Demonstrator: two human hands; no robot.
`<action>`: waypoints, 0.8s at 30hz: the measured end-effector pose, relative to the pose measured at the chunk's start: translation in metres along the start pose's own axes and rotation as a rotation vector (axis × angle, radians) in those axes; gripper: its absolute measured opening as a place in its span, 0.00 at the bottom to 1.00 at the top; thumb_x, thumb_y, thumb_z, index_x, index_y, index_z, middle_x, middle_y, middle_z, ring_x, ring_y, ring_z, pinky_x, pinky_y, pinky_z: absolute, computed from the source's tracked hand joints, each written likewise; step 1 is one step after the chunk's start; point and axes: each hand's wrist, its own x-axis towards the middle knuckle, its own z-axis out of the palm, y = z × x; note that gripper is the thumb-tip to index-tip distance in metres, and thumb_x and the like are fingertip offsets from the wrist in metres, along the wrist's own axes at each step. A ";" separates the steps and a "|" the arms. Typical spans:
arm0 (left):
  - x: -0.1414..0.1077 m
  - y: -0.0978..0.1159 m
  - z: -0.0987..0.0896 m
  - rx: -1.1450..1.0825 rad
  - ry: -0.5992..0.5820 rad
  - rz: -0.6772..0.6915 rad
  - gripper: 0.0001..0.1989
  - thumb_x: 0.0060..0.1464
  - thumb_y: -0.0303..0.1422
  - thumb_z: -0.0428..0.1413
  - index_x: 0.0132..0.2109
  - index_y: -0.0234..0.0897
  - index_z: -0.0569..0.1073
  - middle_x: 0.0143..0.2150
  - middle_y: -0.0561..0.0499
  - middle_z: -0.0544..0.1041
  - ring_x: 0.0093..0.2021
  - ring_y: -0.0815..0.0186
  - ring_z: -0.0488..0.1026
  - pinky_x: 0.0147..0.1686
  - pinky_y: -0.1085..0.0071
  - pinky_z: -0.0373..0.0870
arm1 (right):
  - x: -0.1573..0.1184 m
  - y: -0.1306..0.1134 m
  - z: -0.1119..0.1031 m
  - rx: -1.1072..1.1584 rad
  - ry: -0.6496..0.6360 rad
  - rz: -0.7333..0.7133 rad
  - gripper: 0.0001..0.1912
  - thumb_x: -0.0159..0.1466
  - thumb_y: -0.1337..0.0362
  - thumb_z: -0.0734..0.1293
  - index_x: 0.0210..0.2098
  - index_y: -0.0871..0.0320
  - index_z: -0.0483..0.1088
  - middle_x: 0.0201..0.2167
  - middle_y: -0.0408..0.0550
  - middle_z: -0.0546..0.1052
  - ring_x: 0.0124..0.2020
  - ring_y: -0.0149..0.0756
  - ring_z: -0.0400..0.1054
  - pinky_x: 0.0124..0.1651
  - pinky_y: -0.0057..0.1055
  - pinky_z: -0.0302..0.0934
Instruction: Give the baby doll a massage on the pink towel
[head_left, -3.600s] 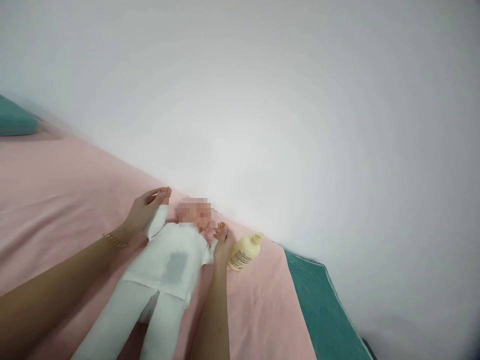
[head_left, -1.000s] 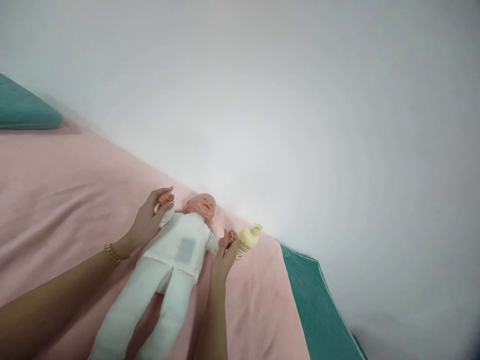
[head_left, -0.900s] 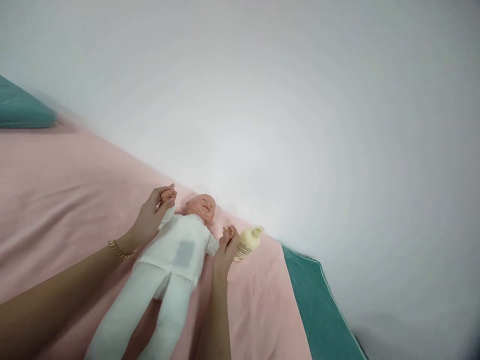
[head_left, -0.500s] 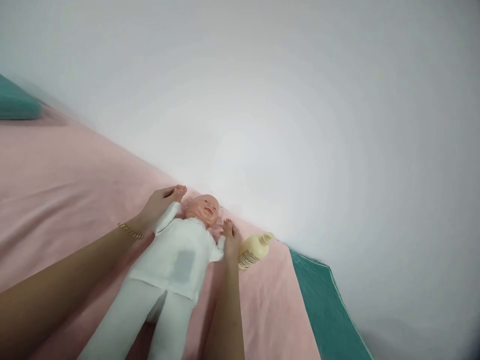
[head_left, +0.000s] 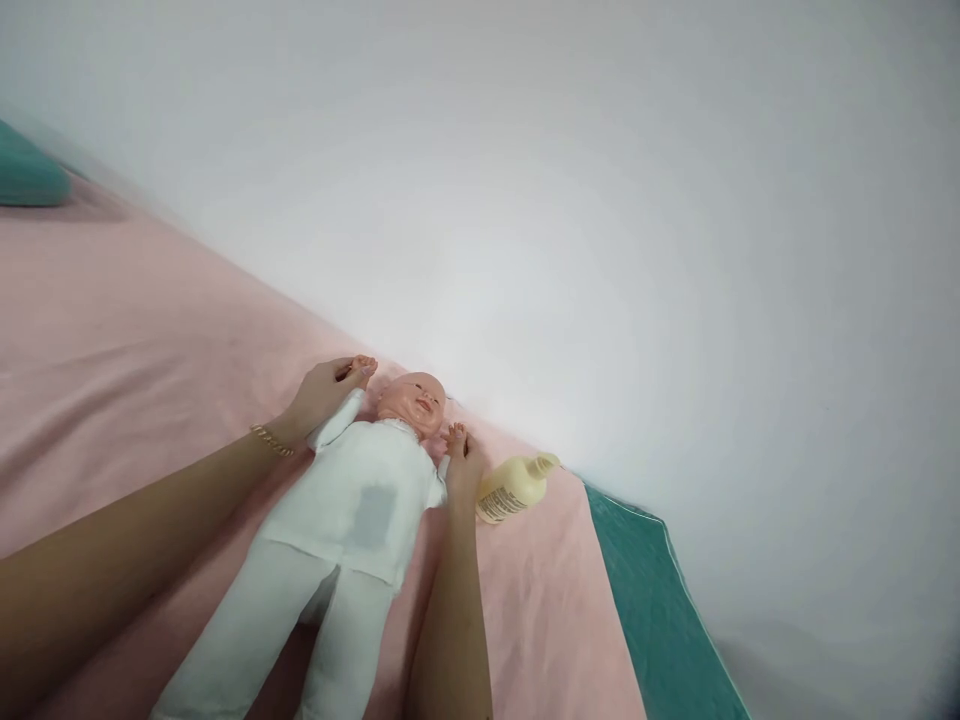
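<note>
A baby doll (head_left: 352, 490) in white clothes lies on its back on a pink sheet (head_left: 187, 370), with a grey patch on the front of its top. My left hand (head_left: 324, 392) is closed on the doll's hand at the left of its head. On the other side, my right hand (head_left: 463, 465) is closed around the doll's other hand. Just right of that hand, a pale yellow pump bottle (head_left: 516, 488) stands tilted in the view, apart from the doll.
A white wall (head_left: 525, 200) rises behind the sheet. Green material (head_left: 660, 600) shows past the sheet's right edge. A green padded item (head_left: 30, 170) lies at the far left against the wall.
The whole scene has shifted slightly up in the view. Both my hands keep their hold on the doll's hands, with little change in their pose.
</note>
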 end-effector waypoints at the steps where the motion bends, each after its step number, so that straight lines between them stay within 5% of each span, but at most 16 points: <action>1: -0.002 0.001 0.000 -0.008 0.025 0.021 0.24 0.60 0.56 0.53 0.38 0.38 0.76 0.33 0.51 0.75 0.34 0.60 0.70 0.33 0.69 0.64 | -0.004 -0.003 0.000 0.008 0.006 -0.016 0.19 0.72 0.51 0.65 0.50 0.61 0.73 0.48 0.51 0.78 0.47 0.40 0.75 0.53 0.44 0.70; 4: -0.009 0.002 0.001 -0.059 0.130 0.089 0.23 0.60 0.52 0.56 0.52 0.41 0.77 0.48 0.50 0.80 0.47 0.57 0.75 0.45 0.68 0.70 | -0.016 -0.013 -0.001 0.033 0.059 -0.068 0.21 0.72 0.50 0.64 0.53 0.60 0.72 0.49 0.52 0.78 0.49 0.41 0.74 0.56 0.46 0.67; 7: -0.019 0.002 0.001 -0.075 0.249 0.151 0.21 0.59 0.46 0.58 0.56 0.44 0.76 0.55 0.51 0.78 0.53 0.58 0.74 0.51 0.68 0.71 | -0.031 -0.022 -0.001 0.055 0.127 -0.118 0.22 0.73 0.51 0.62 0.56 0.62 0.69 0.53 0.56 0.76 0.54 0.43 0.72 0.59 0.45 0.64; 15: -0.073 0.011 -0.012 0.006 0.429 0.267 0.18 0.58 0.44 0.59 0.53 0.42 0.76 0.54 0.49 0.78 0.54 0.57 0.74 0.55 0.65 0.69 | -0.084 -0.026 -0.009 0.184 0.203 -0.157 0.26 0.69 0.55 0.62 0.62 0.63 0.65 0.58 0.61 0.74 0.60 0.43 0.68 0.64 0.41 0.60; 21: -0.116 0.008 -0.036 0.076 0.454 0.185 0.23 0.56 0.44 0.61 0.58 0.45 0.71 0.57 0.50 0.76 0.57 0.53 0.73 0.57 0.59 0.69 | -0.124 -0.025 -0.020 0.215 0.185 -0.050 0.28 0.66 0.60 0.63 0.63 0.62 0.65 0.62 0.59 0.71 0.63 0.43 0.66 0.66 0.39 0.58; 24: -0.131 0.001 -0.050 0.160 0.408 0.138 0.28 0.57 0.47 0.60 0.62 0.48 0.68 0.58 0.50 0.76 0.57 0.49 0.73 0.55 0.53 0.70 | -0.142 -0.023 -0.025 0.216 0.199 -0.003 0.27 0.65 0.61 0.64 0.62 0.63 0.67 0.51 0.55 0.76 0.52 0.38 0.71 0.59 0.32 0.63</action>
